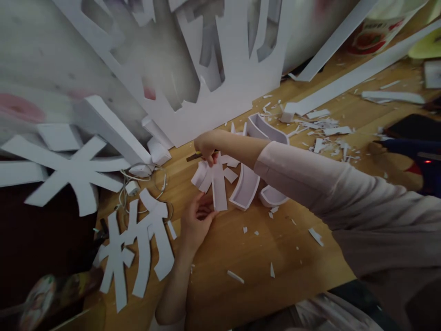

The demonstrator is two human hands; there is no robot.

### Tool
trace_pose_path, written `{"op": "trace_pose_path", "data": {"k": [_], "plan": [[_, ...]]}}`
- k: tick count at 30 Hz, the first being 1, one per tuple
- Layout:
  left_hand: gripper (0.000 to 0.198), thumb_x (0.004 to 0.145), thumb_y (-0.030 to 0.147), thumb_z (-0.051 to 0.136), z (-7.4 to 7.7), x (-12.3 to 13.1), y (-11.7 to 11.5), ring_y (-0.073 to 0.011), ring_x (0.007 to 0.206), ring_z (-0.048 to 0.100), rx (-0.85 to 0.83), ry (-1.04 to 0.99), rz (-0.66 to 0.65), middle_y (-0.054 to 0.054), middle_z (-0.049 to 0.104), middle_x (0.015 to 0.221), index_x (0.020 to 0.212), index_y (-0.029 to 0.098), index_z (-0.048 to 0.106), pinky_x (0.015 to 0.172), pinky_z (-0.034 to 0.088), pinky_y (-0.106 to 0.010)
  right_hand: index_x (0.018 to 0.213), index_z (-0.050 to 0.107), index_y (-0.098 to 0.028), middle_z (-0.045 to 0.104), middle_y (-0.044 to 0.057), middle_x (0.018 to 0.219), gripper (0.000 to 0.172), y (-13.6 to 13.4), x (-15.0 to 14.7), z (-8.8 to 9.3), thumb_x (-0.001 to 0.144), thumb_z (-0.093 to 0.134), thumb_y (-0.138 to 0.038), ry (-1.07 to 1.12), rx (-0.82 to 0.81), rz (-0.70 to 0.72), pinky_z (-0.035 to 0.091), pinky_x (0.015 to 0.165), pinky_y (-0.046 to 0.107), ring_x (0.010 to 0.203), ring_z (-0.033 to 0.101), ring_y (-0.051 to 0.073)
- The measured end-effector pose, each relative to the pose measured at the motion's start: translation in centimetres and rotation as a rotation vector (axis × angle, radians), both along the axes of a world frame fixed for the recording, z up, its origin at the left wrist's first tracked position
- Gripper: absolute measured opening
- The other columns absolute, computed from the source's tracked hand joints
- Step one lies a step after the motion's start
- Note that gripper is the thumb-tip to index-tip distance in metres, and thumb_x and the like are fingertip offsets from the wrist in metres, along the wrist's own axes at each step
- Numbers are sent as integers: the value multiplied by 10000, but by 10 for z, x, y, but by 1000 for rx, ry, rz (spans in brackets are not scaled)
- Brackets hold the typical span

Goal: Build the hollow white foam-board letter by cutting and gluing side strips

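Observation:
My right hand (207, 143) is closed around a dark tool with a yellow edge, which looks like a utility knife (194, 156). It is over the top of a white foam character piece (219, 188) lying on the table. My left hand (197, 221), fingers curled, grips the lower left edge of that piece with thumb and fingertips. To its right stand curved, walled white foam strokes (245, 186), partly hidden under my right forearm. The blade tip and the spot beneath my right hand are hidden.
A flat white cut-out character (138, 248) lies left of my left hand, near a coiled cable (163, 184). A large foam sheet with cut-outs (237, 82) leans behind. A thick star-like foam piece (72, 170) is far left. Foam scraps (324, 126) litter the right side.

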State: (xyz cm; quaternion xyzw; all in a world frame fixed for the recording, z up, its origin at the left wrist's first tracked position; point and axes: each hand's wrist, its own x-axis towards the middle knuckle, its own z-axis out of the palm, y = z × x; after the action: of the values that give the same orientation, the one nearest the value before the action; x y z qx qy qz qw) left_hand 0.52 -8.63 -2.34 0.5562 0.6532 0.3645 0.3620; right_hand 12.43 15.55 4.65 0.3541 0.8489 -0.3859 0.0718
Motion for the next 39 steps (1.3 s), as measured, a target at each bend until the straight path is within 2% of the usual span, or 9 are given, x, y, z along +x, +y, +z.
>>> {"op": "trace_pose_path", "data": {"k": [3,6,10,20,24,28,32,35,39], "plan": [[532,742,319,758,-1,3,-8,-154,707,631,54,230,46,-18,715,861,1242,232,598,743,542,-320,769,657,-39,644,65,810,188,-9,9,5,734,754,-197,-203,-3,-5,484,816,376,919,640,238],[457,816,303,701,-6,3,-14,-180,813,681,80,326,21,4,738,882,1261,283,597,840,519,-347,758,667,-48,649,67,776,132,-15,11,10,693,755,-122,-326,3,7,481,799,377,876,647,242],[451,851,261,653,-11,2,-15,-183,845,706,81,318,-30,8,750,918,1295,277,573,872,521,-344,755,672,-67,642,51,720,129,-18,8,17,684,754,-136,-384,28,41,479,770,350,828,637,222],[591,771,244,755,-7,1,-7,-165,799,697,38,207,23,33,745,844,1321,289,544,815,527,-300,788,679,-92,632,24,661,74,-24,17,24,721,697,-115,-416,29,41,466,710,325,712,638,195],[658,740,251,772,-3,1,-1,-110,598,590,23,197,32,16,737,901,1346,264,517,678,507,-257,865,690,-86,660,47,733,125,-24,24,23,741,704,-101,-410,-6,11,472,743,346,807,665,240],[622,734,249,777,-3,1,-1,-120,635,608,24,199,15,12,740,897,1309,254,541,693,503,-261,975,652,-104,667,49,899,153,-34,23,27,853,679,-193,-445,-10,-21,520,782,344,856,649,183],[542,778,265,729,-10,0,-4,-160,754,682,57,211,-2,2,741,840,1289,228,554,757,526,-288,1084,619,-126,636,53,1056,239,-47,23,34,933,618,-312,-427,-27,-90,550,814,355,919,633,162],[479,799,315,695,-12,0,-4,-171,729,679,131,293,-13,-18,741,857,1253,216,579,741,538,-305,1145,598,-134,626,63,1087,279,-55,28,42,944,602,-328,-311,-45,-194,559,793,343,917,632,160],[505,800,397,684,-3,6,-8,-171,620,629,195,388,-18,-41,728,862,1249,192,577,654,524,-318,1208,558,-133,629,63,1048,335,-73,56,63,960,575,-359,-88,2,-394,562,712,298,820,636,135]]}}
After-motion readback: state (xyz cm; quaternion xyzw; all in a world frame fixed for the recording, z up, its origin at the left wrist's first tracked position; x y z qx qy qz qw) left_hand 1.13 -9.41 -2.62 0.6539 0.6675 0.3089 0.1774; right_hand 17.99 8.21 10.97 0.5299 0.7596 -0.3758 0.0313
